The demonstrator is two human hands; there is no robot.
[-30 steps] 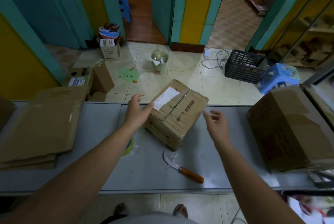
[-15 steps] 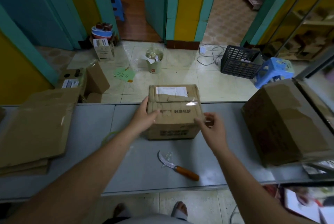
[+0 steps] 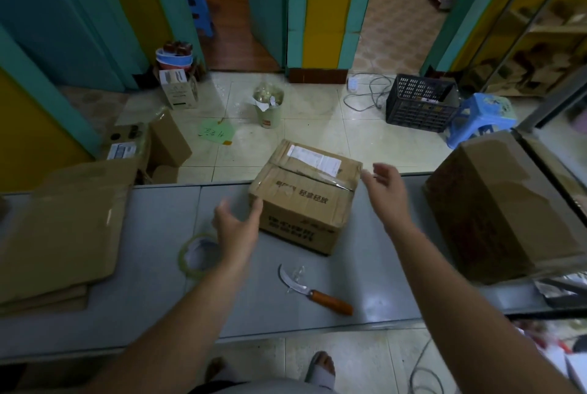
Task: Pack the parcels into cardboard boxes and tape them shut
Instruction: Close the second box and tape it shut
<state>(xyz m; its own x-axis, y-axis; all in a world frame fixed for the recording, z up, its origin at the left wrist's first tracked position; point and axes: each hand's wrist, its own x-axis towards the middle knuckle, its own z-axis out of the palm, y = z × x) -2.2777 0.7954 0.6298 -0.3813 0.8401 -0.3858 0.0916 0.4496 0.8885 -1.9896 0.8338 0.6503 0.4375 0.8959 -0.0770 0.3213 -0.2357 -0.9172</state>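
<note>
A taped cardboard box point(image 3: 305, 200) with a white label on top sits turned at an angle near the far edge of the grey table point(image 3: 158, 298). My left hand point(image 3: 236, 225) is open at the box's near left corner, its thumb at the box's edge. My right hand point(image 3: 386, 190) hovers open just off the box's right corner, fingers spread. A roll of clear tape point(image 3: 198, 255) lies on the table left of my left wrist, partly hidden by my forearm.
A curved knife with an orange handle point(image 3: 314, 293) lies on the table in front of the box. Flattened cardboard point(image 3: 60, 228) is stacked at the left. A large cardboard box point(image 3: 505, 203) stands at the right. Crate, stool and bins sit on the floor beyond.
The box has been rotated from square-on to an angle. Both hands have let go of its sides and now stand open beside it.
</note>
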